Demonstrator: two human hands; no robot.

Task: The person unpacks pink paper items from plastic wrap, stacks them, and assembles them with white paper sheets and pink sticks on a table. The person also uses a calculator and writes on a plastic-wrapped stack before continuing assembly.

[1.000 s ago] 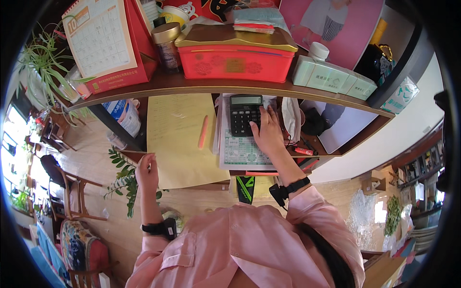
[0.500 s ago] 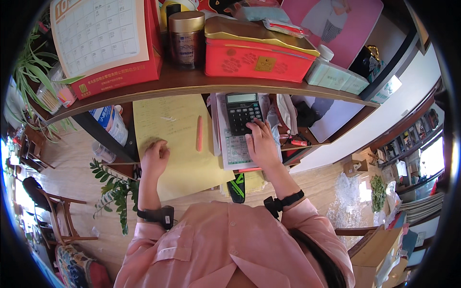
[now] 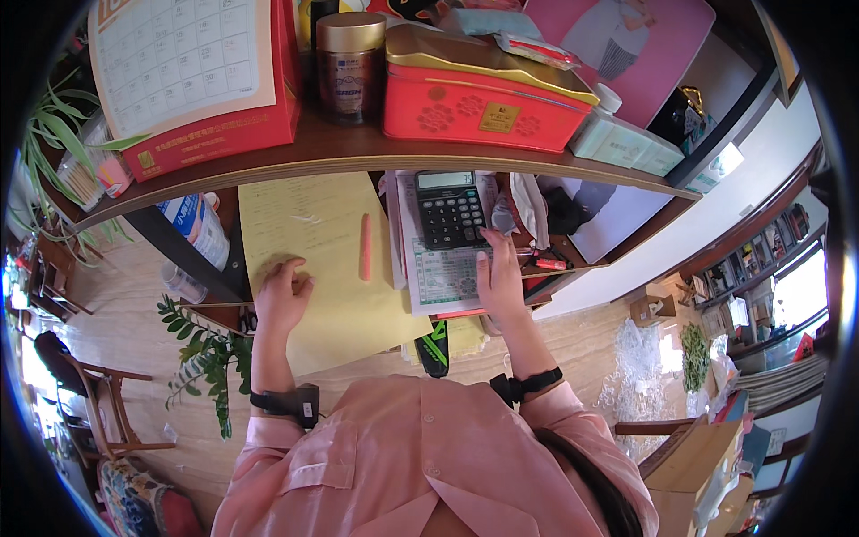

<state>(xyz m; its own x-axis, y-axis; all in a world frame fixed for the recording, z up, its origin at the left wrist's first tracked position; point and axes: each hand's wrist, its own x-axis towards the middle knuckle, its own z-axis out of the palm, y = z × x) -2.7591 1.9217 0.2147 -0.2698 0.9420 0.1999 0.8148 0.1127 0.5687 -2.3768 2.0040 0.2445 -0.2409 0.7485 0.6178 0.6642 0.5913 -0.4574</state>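
Observation:
My left hand (image 3: 283, 294) rests on a large sheet of yellow paper (image 3: 344, 322), loosely curled with the thumb apart and nothing visible in it. To its right a coral-pink pen (image 3: 366, 247) lies lengthwise on the sheet, untouched. A black desk calculator (image 3: 450, 213), digits lit on its display, sits on a stack of printed papers (image 3: 443, 277). At the calculator's lower right corner is my right hand (image 3: 501, 277), its fingers stretched out and the fingertips by the bottom keys. The thumb stands apart, over the papers. Whether a key is pressed cannot be told.
Above the work surface, a shelf (image 3: 358, 154) carries a desk calendar (image 3: 183, 63), a gold-lidded jar (image 3: 350, 67) and a red tin box (image 3: 483, 107). Leafy plants (image 3: 210, 353) stand at left. A wooden chair (image 3: 107, 394) and a cardboard box (image 3: 653, 305) are on the floor.
My right hand has drawn back from the calculator keys toward the lower right. The calculator's display now shows digits. My left hand stays on the yellow paper; the whole view has shifted slightly.

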